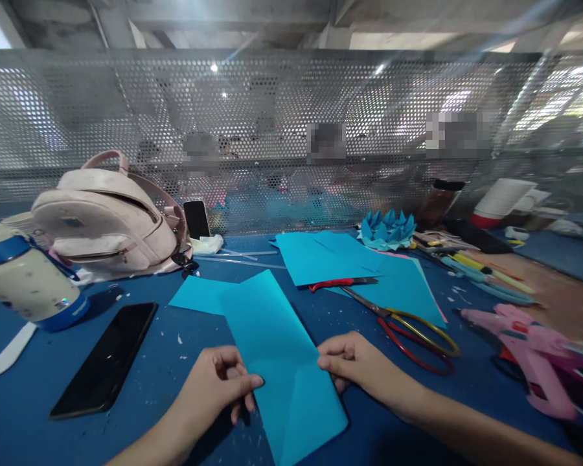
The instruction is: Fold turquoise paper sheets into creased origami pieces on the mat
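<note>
— What lies around the fingers?
— One scissors [408, 330] right of the right hand [354, 362], one phone [104, 359] left of the left hand [218, 382].
— And the fingers?
— Both hands pinch the folded blue paper [282, 349] edges, between them on the table [165, 369].

Two phones [104, 359] [196, 219], one pair of scissors [408, 330], one backpack [107, 223], one paper flower [387, 228].
</note>
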The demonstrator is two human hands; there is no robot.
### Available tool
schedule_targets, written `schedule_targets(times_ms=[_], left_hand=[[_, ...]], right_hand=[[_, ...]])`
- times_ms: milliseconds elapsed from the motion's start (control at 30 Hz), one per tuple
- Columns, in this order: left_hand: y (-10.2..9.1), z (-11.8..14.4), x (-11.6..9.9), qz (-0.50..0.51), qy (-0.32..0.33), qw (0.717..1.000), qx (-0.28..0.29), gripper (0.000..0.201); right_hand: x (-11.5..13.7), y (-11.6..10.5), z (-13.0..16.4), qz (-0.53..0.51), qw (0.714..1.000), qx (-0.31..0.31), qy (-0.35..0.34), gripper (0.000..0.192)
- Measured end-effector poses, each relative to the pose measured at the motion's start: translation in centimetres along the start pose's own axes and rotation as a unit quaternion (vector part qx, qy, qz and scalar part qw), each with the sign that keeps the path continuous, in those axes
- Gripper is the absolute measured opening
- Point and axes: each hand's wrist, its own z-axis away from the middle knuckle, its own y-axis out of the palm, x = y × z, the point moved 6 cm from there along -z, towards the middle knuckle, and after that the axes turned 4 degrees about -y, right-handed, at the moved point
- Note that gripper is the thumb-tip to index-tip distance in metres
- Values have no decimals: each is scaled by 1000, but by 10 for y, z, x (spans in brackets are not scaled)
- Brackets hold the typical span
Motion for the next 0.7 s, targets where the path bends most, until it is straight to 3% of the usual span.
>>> schedule_targets(times_ms=[100,300,400,567,700], left_hand=[[-8,-2,3,16,20,999,-42,40],[-15,2,2,29,32,996,-84,44],[-15,4,1,22,24,996,-80,45],[-7,5,0,-1,4,999,-39,46],[-4,5,-1,9,13,999,-51,44]], right_hand=[[-2,-1,1,0,999,-46,15,44],[-2,3,3,30,998,-42,-22,44],[0,4,3,36,998,-37,-23,42],[9,20,4,-27,997,62,-45,39],[5,16,4,-6,999,33,-26,46]])
